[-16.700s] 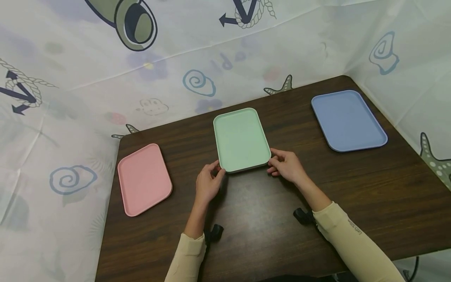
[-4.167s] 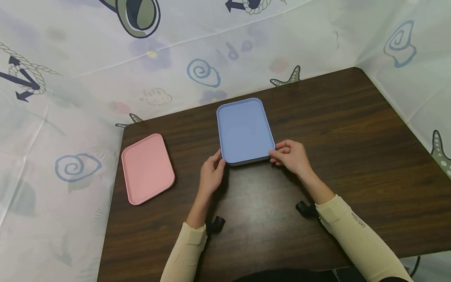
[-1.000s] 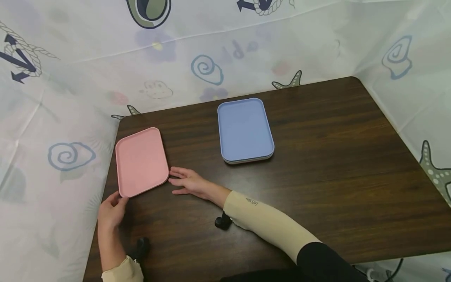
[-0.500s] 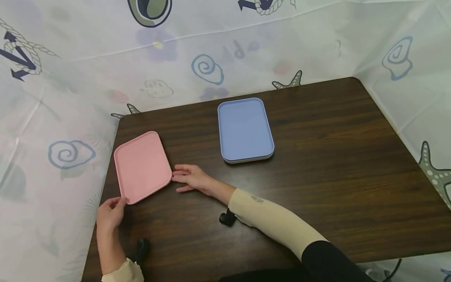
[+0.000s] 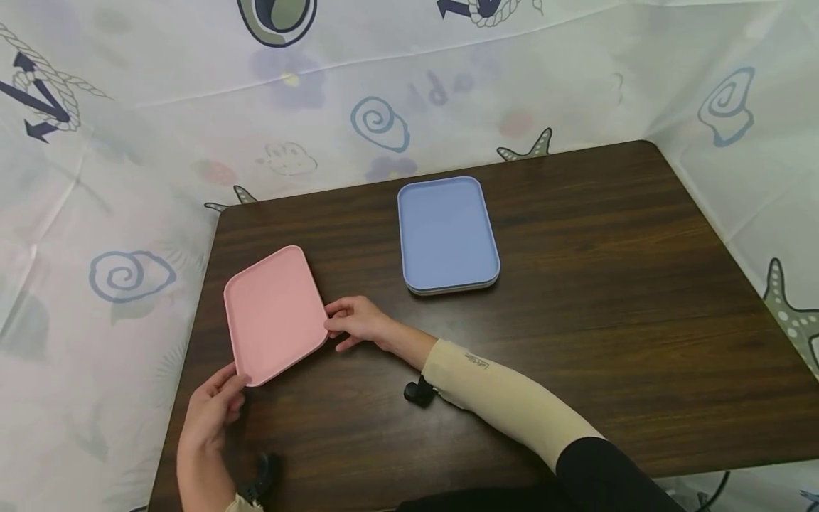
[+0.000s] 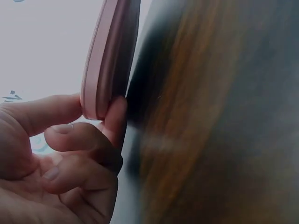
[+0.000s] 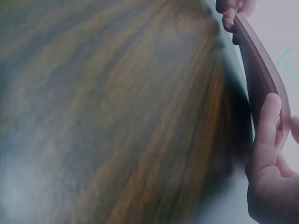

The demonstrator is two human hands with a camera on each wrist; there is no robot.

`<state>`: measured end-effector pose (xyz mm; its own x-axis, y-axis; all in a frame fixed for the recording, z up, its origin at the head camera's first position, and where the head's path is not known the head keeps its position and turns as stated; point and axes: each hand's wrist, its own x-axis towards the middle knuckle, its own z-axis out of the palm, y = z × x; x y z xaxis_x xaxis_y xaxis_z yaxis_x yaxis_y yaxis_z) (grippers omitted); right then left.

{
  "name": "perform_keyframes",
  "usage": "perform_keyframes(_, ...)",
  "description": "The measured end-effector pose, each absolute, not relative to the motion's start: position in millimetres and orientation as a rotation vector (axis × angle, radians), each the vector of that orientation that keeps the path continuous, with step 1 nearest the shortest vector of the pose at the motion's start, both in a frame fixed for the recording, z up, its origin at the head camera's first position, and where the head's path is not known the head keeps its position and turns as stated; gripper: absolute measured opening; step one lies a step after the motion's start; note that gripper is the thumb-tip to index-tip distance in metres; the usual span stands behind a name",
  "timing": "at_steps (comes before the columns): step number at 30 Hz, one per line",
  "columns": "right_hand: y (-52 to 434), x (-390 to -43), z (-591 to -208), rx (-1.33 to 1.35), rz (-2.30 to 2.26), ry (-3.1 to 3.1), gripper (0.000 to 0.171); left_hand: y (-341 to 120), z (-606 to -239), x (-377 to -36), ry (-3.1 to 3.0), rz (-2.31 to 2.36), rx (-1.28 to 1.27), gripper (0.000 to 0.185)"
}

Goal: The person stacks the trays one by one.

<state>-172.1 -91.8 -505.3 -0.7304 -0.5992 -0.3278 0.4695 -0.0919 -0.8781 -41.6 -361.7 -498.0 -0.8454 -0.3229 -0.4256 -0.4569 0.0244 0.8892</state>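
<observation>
Both hands on pink tray

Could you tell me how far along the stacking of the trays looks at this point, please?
Already done: the blue tray sits on top of another tray, whose pale edge shows beneath it mid-table. In hand: the pink tray, gripped at its near corner by the left hand and at its right edge by the right hand, and apparently raised off the table. Left: the pink tray is not yet on the stack.

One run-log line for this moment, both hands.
left hand: pinches pink tray near corner | right hand: grips its right edge | blue tray: stacked mid-table, untouched
</observation>
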Motion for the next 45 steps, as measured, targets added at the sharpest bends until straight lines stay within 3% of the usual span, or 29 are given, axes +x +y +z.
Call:
perform_keyframes(3,-89,-172,-500,-0.180,-1.874,1.503,0.030,-358,-501,-34,2.101,2.069,-0.741,0.020)
perform_keyframes(14,-59,-170,-472,-0.361,-1.775,1.687,0.029,-325,-493,-18,2.082,2.211,-0.613,0.026)
perform_keyframes(27,49,-154,-455,-0.411,-1.727,1.765,0.033,-260,-469,-29,2.079,2.164,-0.252,0.037)
perform_keyframes(45,176,-94,-476,-0.298,-1.762,1.802,0.040,-175,-481,-43,1.859,1.953,0.132,0.049)
